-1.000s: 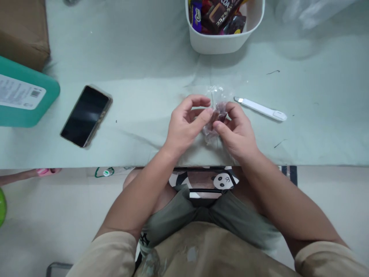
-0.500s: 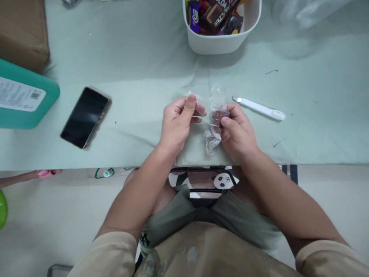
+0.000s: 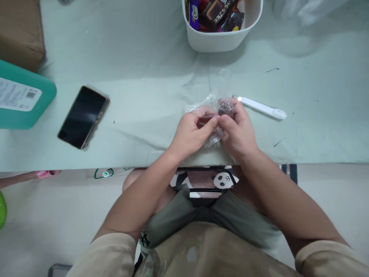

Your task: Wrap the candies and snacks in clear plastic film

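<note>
The wrap [image 3: 213, 139] — clear, crumpled, dark in one part — is pinched by left hand [image 3: 188, 132] and right hand [image 3: 238, 134] above the table [image 3: 144, 104]; knife [image 3: 263, 109] just beside the right, tub [image 3: 220, 42] beyond, phone [image 3: 83, 117] well left.

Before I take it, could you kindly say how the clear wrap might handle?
The clear wrap is probably floppy, given its crumpled folds. It looks thin and see-through, so likely light, and its shine hints at slipperiness.

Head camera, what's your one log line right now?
right hand: holding clear plastic | left hand: touching clear plastic | white cutter: on table
</note>
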Motion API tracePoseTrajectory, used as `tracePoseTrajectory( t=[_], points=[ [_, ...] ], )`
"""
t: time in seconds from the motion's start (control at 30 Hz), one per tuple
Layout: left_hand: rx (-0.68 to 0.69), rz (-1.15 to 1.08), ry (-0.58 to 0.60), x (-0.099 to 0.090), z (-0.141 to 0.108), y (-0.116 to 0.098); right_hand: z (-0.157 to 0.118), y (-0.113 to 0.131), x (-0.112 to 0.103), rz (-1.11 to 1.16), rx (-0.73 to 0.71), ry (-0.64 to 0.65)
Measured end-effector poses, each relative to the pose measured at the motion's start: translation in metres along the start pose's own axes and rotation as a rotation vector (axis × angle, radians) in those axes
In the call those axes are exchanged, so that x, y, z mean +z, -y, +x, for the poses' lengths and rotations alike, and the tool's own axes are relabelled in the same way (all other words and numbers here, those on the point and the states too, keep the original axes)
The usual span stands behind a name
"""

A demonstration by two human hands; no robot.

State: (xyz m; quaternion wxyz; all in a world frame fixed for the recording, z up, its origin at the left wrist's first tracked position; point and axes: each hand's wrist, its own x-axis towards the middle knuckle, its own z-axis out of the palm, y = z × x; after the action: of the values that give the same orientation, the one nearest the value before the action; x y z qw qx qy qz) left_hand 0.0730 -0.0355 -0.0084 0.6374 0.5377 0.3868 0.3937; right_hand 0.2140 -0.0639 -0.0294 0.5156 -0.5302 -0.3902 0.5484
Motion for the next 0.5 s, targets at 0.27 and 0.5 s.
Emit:
tracePoseTrajectory(
  t=[0.27, 0.5],
  points=[
    [0.057, 0.013, -0.085, -0.0042, -0.0004, -0.0034, 0.0051, 0.0008, -0.0050, 0.207, 0.078, -0.064],
    [0.021, -0.020, -0.372, -0.0084, 0.0044, 0.0029, 0.0069, -0.0044, -0.0097, 0.114, 0.039, -0.065]
  ],
)
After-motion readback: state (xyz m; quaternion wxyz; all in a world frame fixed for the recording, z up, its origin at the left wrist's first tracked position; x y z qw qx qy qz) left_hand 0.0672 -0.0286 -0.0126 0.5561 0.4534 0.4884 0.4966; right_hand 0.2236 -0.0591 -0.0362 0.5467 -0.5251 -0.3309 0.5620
